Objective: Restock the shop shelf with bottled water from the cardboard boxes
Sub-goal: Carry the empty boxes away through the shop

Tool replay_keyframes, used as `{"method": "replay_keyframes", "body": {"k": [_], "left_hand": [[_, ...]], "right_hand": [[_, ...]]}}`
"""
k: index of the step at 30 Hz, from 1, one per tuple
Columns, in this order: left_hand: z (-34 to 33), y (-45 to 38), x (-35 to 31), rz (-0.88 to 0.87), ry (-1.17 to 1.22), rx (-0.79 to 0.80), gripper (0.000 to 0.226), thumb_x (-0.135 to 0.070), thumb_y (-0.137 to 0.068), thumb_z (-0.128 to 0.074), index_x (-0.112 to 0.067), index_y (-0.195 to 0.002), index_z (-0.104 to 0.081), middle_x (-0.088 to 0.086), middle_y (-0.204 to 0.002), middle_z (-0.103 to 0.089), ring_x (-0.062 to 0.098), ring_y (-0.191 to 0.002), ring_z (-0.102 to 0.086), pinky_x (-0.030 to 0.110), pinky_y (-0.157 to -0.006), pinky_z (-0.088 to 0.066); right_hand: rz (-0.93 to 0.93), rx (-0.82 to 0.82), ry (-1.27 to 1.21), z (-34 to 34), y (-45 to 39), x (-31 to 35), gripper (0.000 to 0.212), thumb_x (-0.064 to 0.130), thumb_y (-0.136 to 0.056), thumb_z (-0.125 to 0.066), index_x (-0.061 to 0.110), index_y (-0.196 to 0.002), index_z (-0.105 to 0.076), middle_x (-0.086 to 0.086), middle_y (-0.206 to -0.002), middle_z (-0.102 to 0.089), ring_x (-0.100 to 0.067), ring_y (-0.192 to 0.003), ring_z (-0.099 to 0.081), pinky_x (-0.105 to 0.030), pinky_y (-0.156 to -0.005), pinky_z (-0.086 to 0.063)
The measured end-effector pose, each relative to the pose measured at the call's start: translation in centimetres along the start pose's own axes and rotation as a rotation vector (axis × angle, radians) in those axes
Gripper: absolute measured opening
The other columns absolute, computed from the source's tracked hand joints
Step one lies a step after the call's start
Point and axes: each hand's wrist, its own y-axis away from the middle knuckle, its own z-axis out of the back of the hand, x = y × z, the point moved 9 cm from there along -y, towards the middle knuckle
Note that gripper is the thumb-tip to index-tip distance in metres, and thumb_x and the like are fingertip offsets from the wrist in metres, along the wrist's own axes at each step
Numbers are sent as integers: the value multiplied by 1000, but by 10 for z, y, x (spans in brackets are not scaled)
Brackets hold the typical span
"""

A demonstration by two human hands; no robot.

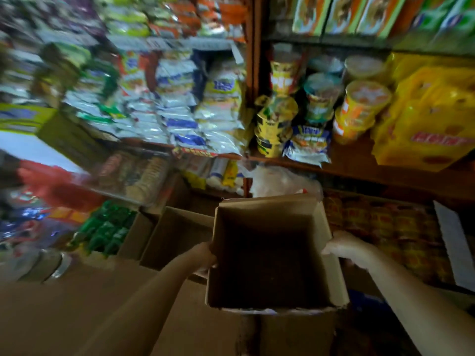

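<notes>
Both bare forearms reach forward and down from the person. The left hand [205, 255] grips the left wall of an open cardboard box [267, 255], and the right hand [344, 246] clasps its right wall, fingers curled over the edge. The box is held up between the hands, in front of the wooden shelf [359, 165]; its matte brown inside looks dark and bare. Another open cardboard box [177, 235] sits just behind it to the left. On the shelf stand round, glossy cup noodles [362, 106] and crinkled yellow packets [431, 114]. No bottled water is visible; the left side is blurred.
</notes>
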Motion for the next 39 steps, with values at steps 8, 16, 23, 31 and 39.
{"method": "replay_keyframes", "body": {"k": [8,16,23,31,39], "left_hand": [[48,169,-16,-166,-4,-149,31,6,-91,-44,-8,-115,-58,11,-98,-68,23,-85,-69,35,-74,-60],[156,324,63,-233,162,-493,23,8,-88,-46,-11,-82,-56,6,-72,-59,11,-48,-62,22,-45,-54],[252,417,193,-147,304,-778,18,5,-85,-46,-7,-82,-58,9,-72,-57,16,-55,-59,28,-50,-53],[357,478,389,-20,492,-944,25,1,-77,-55,1,-101,-60,15,-82,-62,31,-74,-67,37,-57,-58],[498,534,536,81,579,-1034,22,3,-79,-54,6,-101,-60,19,-85,-63,34,-79,-66,44,-72,-57]], "right_hand": [[261,-8,159,49,136,93,54,9,-92,-56,5,-141,-35,-15,-142,-40,-34,-128,-42,-38,-79,-42],[650,-153,273,2,280,233,23,12,-85,-64,0,-102,-54,-12,-83,-54,-27,-72,-58,-25,-52,-45],[918,-107,381,-128,362,354,28,11,-85,-62,0,-110,-55,-12,-89,-52,-26,-83,-51,-26,-56,-37],[1149,-38,556,-342,440,497,29,14,-81,-65,-1,-106,-62,-16,-101,-60,-29,-92,-58,-24,-59,-38],[1229,56,651,-526,528,632,17,14,-81,-62,3,-95,-62,-14,-89,-59,-28,-82,-59,-24,-61,-42]]}}
